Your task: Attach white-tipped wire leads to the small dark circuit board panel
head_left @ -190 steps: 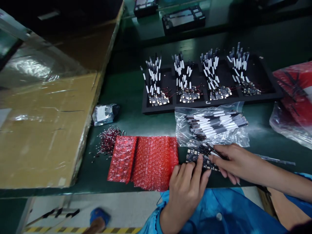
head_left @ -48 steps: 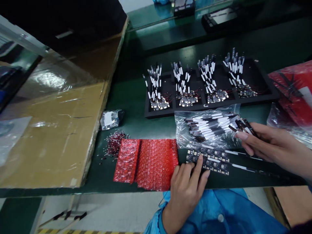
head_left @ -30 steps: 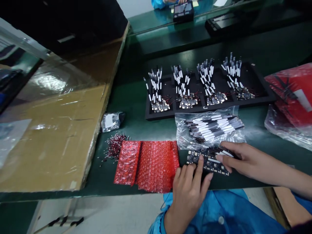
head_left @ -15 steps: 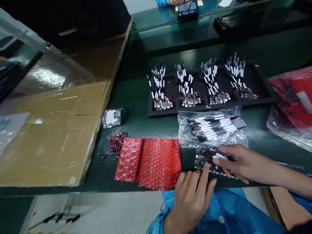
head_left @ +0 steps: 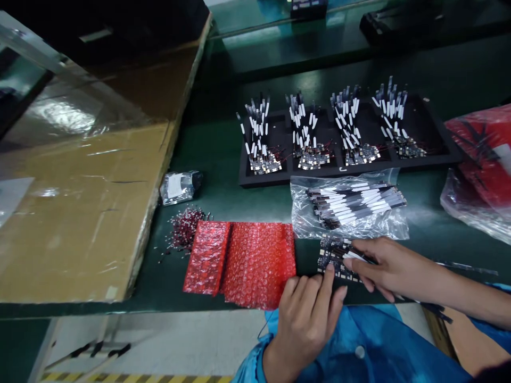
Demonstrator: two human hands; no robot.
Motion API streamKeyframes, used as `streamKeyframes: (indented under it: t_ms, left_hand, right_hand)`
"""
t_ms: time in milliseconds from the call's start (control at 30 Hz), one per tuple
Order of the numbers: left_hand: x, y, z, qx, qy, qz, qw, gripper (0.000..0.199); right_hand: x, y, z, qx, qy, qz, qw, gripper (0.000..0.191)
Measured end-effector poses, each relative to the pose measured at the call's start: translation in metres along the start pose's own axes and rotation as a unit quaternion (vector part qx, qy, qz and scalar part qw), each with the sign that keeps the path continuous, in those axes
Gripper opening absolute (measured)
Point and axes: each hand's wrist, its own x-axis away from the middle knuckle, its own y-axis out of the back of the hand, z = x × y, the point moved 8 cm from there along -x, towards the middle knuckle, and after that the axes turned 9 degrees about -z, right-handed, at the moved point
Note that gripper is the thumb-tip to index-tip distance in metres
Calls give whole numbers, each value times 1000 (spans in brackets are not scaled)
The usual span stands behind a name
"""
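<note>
Head view: the right hand [head_left: 383, 266], which was up at the bag [head_left: 349, 205] of strips a moment ago, is back down on the board [head_left: 333, 254], fingers pinched narrowly on a strip [head_left: 359, 256] laid against it. The left hand [head_left: 307, 308] presses flat, fingertips pinning the board's near edge beside the red wrap [head_left: 243, 263]. Judging by this, another strip is being seated. The tray [head_left: 439, 159] of finished boards sits behind.

Upper right of centre on my green bench [head_left: 223, 154] sits a black tray [head_left: 439, 154] with four upright clusters of white-tipped strips. Below it lies a clear bag [head_left: 307, 213] of the same strips. Red bubble wrap [head_left: 243, 263] lies centre-bottom, tiny red parts [head_left: 184, 229] at its left, a small silver pouch [head_left: 178, 187] above them. A taped cardboard sheet [head_left: 80, 213] fills the left; red bags [head_left: 485, 149] sit far right.
</note>
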Motion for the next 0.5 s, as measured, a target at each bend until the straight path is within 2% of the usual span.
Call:
streamKeyframes:
  t_ms: [167, 367, 500]
  left_hand:
    - [-3, 0, 1, 5, 7, -3, 1000, 41]
    - [-5, -3, 1, 6, 9, 6, 1000, 48]
    - [-6, -5, 1, 8, 10, 7, 1000, 43]
  right_hand:
    - [0, -2, 0, 8, -4, -7, 1000, 29]
    - [0, -1, 2, 9, -3, -13, 1000, 25]
    - [0, -1, 0, 10, -8, -10, 1000, 26]
